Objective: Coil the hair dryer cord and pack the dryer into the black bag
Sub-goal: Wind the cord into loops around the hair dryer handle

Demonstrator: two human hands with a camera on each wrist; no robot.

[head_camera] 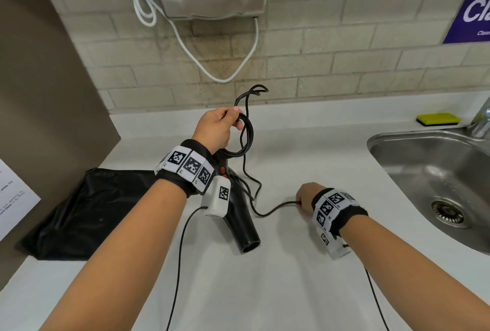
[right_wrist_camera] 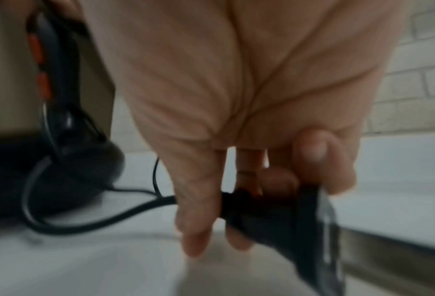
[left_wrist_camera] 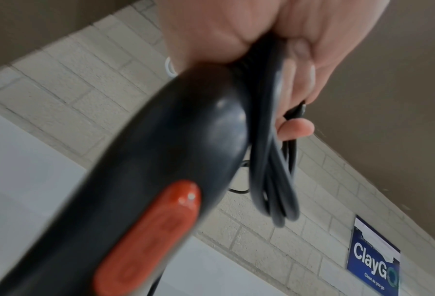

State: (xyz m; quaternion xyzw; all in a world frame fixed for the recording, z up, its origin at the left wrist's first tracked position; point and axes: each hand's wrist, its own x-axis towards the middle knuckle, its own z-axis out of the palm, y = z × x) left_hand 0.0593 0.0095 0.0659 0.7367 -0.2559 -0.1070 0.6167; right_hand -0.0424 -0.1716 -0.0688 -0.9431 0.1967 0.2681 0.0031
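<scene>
Black hair dryer (head_camera: 240,224) with orange-red switch (left_wrist_camera: 150,236), black cord (head_camera: 246,134), black bag (head_camera: 87,211), white counter (head_camera: 291,264), yellow-and-black sponge (head_camera: 438,118) upper right, blue sign (head_camera: 469,4).

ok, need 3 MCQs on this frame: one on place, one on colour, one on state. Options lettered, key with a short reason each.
1. Where does the black bag lie?
A. in the sink
B. on the counter, left of the hair dryer
C. on the wall

2. What colour is the dryer's switch?
A. orange-red
B. blue
C. white

3. What is the left hand doing?
A. resting flat on the counter
B. holding the sponge
C. gripping loops of the cord

Key: 1 B, the head view shows it flat beside the dryer; 2 A, plain in the left wrist view; 3 C, fingers curl round the coils while the right hand holds the plug end.
</scene>
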